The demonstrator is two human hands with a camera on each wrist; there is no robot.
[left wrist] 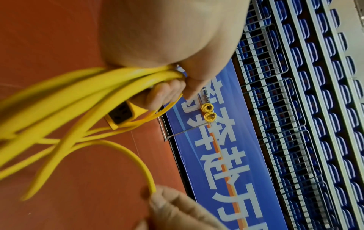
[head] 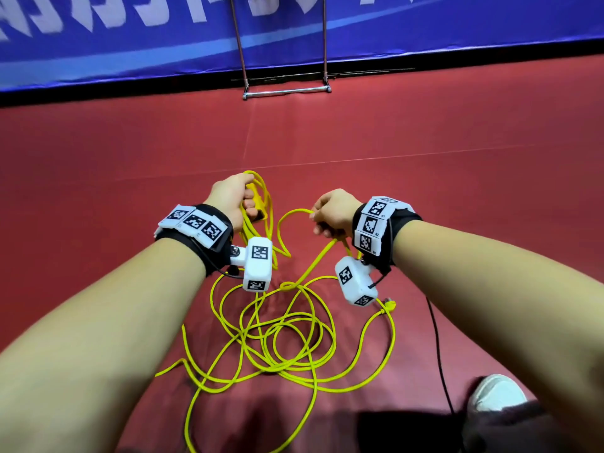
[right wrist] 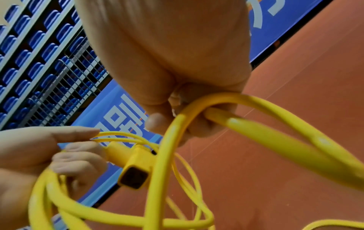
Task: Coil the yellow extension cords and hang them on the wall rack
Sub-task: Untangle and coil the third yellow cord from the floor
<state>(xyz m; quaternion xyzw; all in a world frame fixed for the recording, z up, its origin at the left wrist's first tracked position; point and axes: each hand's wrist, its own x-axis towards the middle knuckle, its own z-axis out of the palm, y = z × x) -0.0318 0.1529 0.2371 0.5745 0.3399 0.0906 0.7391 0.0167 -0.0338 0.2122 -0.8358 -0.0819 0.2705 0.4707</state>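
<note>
A yellow extension cord [head: 287, 335] lies in loose tangled loops on the red floor below my hands, with a small knot where strands cross. My left hand [head: 233, 196] grips several coiled loops [left wrist: 110, 84] together with the cord's yellow socket end [left wrist: 123, 114]. My right hand [head: 331, 212] grips a single strand [right wrist: 226, 107] that arcs over to the left hand. The cord's plug [head: 389, 304] rests on the floor at the right. The metal rack [head: 286, 89] stands against the blue banner ahead; two coiled yellow cords [left wrist: 208, 112] hang on it.
A blue banner wall [head: 130, 44] runs along the far edge of the red floor [head: 425, 142]. A thin black cable [head: 439, 348] trails on the right beside my white shoe [head: 496, 392]. Blue stadium seats [left wrist: 315, 109] rise behind the banner.
</note>
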